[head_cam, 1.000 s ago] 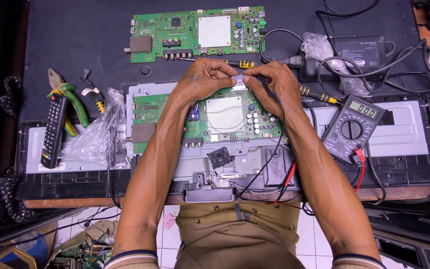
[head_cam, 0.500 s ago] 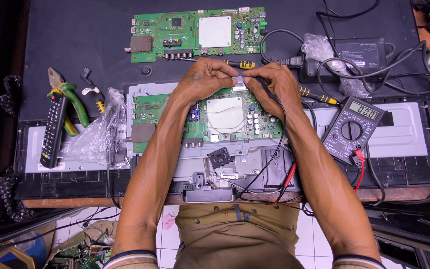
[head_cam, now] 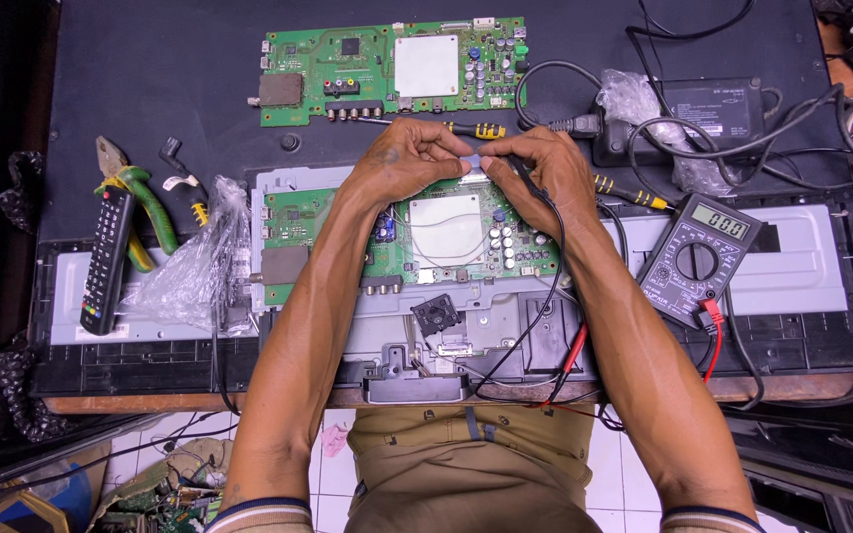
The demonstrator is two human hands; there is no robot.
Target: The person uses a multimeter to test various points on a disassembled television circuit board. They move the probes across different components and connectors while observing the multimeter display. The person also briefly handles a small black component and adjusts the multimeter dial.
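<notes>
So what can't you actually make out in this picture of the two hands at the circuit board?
- Head view: the small pale piece pinched between the left hand and right hand; the fingers cover most of it, too small to identify.
- The top edge of the mounted circuit board: hidden under both hands.
- The multimeter: its display is too small to read.
- The clear plastic bag: contents blurred by crumpled film.

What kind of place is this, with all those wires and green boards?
Most likely an electronics repair bench. A green circuit board lies in an opened flat device under both hands, a second board lies above it, and a multimeter with probe leads sits alongside.
</notes>
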